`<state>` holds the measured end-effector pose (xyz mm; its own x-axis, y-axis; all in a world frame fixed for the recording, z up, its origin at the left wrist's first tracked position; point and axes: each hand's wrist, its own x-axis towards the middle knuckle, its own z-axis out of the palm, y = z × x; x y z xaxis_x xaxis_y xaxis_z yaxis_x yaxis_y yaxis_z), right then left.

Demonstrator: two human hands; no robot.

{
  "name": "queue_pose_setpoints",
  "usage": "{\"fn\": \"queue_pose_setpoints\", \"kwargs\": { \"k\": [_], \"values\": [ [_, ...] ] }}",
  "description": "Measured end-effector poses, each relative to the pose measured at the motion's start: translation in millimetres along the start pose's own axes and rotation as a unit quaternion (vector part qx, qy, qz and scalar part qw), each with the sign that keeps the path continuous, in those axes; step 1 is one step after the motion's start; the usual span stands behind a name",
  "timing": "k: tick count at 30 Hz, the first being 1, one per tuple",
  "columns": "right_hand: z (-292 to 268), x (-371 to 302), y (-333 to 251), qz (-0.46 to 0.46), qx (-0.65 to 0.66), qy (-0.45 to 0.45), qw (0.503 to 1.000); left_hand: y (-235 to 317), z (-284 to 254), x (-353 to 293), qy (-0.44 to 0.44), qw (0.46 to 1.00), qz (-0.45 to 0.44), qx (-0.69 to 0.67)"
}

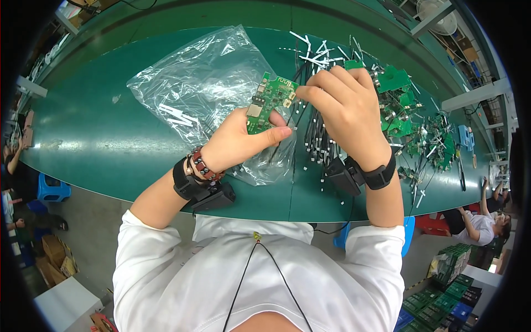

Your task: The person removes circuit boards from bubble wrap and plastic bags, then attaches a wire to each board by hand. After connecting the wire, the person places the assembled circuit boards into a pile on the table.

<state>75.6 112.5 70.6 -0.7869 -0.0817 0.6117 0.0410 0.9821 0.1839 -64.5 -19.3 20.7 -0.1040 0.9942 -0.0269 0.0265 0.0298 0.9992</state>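
My left hand (238,137) grips a green circuit board (271,99) by its lower edge, the thumb lying over the near corner. The board is tilted up and carries a metal-cased part and small white connectors on its right side. At that right edge, beside the connectors, my right hand (343,108) pinches with thumb and forefinger; what is between the fingertips is too small to make out. Under and beside my right hand lies a bundle of black cables (318,133) with white plugs and white tags. A clear plastic bag (193,72) lies beneath the board and my left hand.
White strips (177,115) show in the bag. To the right are piles of green boards with wires (395,80), then a black-handled tool (461,169) and a roll of tape (474,160). Blue stools (53,187) and green crates (442,301) stand off the green table (110,155). Other people sit at both ends.
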Motion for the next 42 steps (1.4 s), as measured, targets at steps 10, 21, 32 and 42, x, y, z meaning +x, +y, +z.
{"fn": "queue_pose_setpoints", "kwargs": {
  "k": [10,21,32,42],
  "values": [
    [14,-33,-34,0.309,0.496,-0.128,0.801,12,-13,1,0.123,0.984,-0.005,-0.131],
    [25,-43,-41,0.298,0.702,-0.274,0.586,12,-11,-3,0.061,0.990,0.045,-0.119],
    [10,-36,-58,0.344,0.740,0.043,0.577,-6,0,-12,-0.019,0.896,0.091,-0.435],
    [18,-43,-43,0.206,0.492,0.121,0.837,-2,-9,-18,-0.160,0.950,-0.030,-0.266]
  ]
}}
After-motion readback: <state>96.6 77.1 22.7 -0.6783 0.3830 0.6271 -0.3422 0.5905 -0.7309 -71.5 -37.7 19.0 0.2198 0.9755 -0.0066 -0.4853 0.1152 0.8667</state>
